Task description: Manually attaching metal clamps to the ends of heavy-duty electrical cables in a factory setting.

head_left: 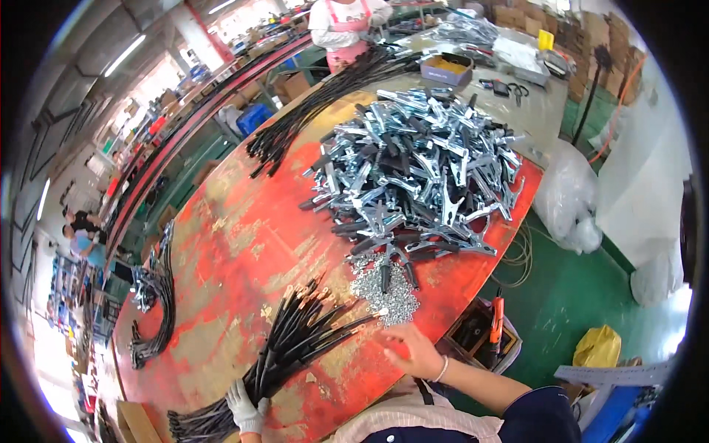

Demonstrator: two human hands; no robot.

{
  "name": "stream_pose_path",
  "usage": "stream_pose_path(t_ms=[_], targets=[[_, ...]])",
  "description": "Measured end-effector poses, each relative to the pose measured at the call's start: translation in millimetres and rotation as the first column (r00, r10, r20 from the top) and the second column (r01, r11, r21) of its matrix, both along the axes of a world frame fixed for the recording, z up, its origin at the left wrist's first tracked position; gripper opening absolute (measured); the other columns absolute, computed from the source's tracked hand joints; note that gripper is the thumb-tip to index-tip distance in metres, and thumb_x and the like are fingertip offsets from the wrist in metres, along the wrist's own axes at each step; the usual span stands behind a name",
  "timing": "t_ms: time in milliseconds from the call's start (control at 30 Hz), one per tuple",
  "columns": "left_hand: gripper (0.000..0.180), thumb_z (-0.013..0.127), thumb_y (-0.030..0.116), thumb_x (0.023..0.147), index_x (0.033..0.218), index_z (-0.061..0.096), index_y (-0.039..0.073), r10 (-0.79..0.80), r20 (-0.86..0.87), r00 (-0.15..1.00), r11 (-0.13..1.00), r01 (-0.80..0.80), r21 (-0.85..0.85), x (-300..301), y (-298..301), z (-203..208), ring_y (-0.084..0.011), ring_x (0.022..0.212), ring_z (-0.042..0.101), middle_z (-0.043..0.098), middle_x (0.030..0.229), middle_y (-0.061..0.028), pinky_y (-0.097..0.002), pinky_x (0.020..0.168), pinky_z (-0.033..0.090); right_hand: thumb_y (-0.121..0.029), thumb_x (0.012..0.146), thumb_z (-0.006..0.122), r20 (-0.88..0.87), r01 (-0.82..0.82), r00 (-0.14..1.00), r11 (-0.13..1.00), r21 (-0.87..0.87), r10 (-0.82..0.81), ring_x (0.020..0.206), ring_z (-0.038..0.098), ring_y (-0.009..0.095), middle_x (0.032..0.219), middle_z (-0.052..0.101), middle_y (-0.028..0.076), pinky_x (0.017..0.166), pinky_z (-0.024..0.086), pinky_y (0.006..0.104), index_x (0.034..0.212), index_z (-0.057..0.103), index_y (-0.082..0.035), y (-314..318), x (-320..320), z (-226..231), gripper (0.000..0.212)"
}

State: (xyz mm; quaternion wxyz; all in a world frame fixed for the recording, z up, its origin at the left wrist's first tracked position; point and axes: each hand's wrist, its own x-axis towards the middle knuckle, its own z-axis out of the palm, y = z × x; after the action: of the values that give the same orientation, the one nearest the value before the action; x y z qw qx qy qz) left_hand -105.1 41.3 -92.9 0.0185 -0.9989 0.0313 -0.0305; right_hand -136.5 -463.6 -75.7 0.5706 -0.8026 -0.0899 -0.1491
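Note:
My left hand (246, 407), in a white glove, is closed over the lower part of a bundle of black cables (284, 347) lying on the table. The cables fan out toward the middle, with bare copper-coloured ends. Bare and wearing a bracelet, my right hand (413, 351) hovers at the table's near edge, its fingers apart and nothing visible in them. Just beyond it lies a heap of small metal nuts (391, 295), with one cable's end reaching to its edge. Behind the nuts rises a large pile of metal spring clamps (421, 162) with dark handles.
The worn red table (236, 251) carries more black cables (317, 103) at the far side and a curved bundle (164, 295) at left. Beyond the clamps sit a box (447, 70) and scissors (519, 91). A red-handled tool (497, 321) stands beside the right edge. A person (346, 29) stands opposite.

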Motion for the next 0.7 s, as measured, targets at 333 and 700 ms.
stream_pose_path(t_ms=[333, 700], targets=[[0.092, 0.074, 0.044, 0.062, 0.138, 0.045, 0.002, -0.091, 0.177, 0.980, 0.991, 0.106, -0.078, 3, -9, 5, -0.0441, 0.129, 0.040, 0.048, 0.138, -0.0204, -0.0562, 0.113, 0.026, -0.009, 0.085, 0.069, 0.090, 0.025, 0.996, 0.979, -0.204, -0.007, 0.101, 0.059, 0.028, 0.115, 0.058, 0.014, 0.086, 0.051, 0.0368, 0.124, 0.054, -0.007, -5, 38, 44, 0.042], [0.087, 0.075, 0.051, 0.064, 0.134, 0.052, 0.004, -0.071, 0.216, 0.974, 0.980, 0.109, -0.166, 4, -4, 22, -0.0425, 0.124, 0.048, 0.055, 0.131, -0.0207, -0.0543, 0.111, 0.032, -0.024, 0.088, 0.066, 0.263, 0.339, 0.938, 0.758, -0.557, -0.226, 0.108, 0.058, 0.031, 0.118, 0.059, 0.014, 0.093, 0.047, 0.0400, 0.121, 0.059, -0.008, -59, 187, 134, 0.037]])
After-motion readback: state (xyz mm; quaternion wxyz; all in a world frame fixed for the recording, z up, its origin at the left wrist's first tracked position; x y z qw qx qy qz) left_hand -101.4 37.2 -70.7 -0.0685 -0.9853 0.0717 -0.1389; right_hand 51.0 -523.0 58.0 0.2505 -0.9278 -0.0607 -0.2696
